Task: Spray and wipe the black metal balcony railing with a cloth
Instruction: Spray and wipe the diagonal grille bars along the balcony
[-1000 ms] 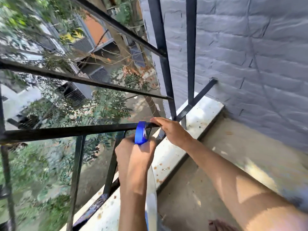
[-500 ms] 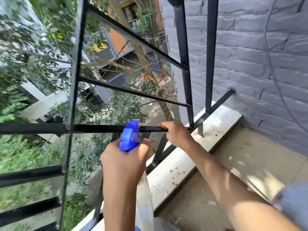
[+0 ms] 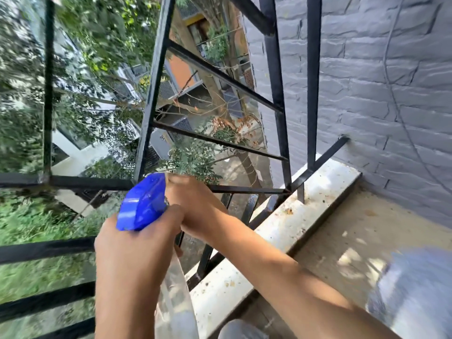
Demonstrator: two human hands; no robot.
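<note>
Railing: the black metal railing (image 3: 151, 106) fills the left and centre of the view. Its horizontal bar (image 3: 244, 190) runs to the corner post above the white stone ledge (image 3: 305, 221), beside the grey brick wall (image 3: 379, 94).
Left hand: my left hand (image 3: 137, 255) is closed round the neck of the spray bottle (image 3: 175, 289). The blue spray head (image 3: 143, 204) sticks out above my fist, tilted up and to the left, just at the bar.
Right hand: my right hand (image 3: 198, 211) is on the horizontal bar, and its fingers look folded over it. It touches my left hand, and the blue head partly hides it.
Cloth: I see none in either hand. A blurred pale shape (image 3: 415, 294) at lower right may be cloth or clothing; I cannot tell.
Step in hand: probably wetting this bar for a wipe.
Doing it well: I should keep the nozzle close and square to the metal so the mist lands on the bar, not through the gaps. My right hand should be out of the spray line first. I would then wipe along the bar, underside included, gripping the bottle firmly above the drop.
Change since half a second ago: my right hand was near the corner post and has slid left to meet the bottle. The view has also tipped upward.
</note>
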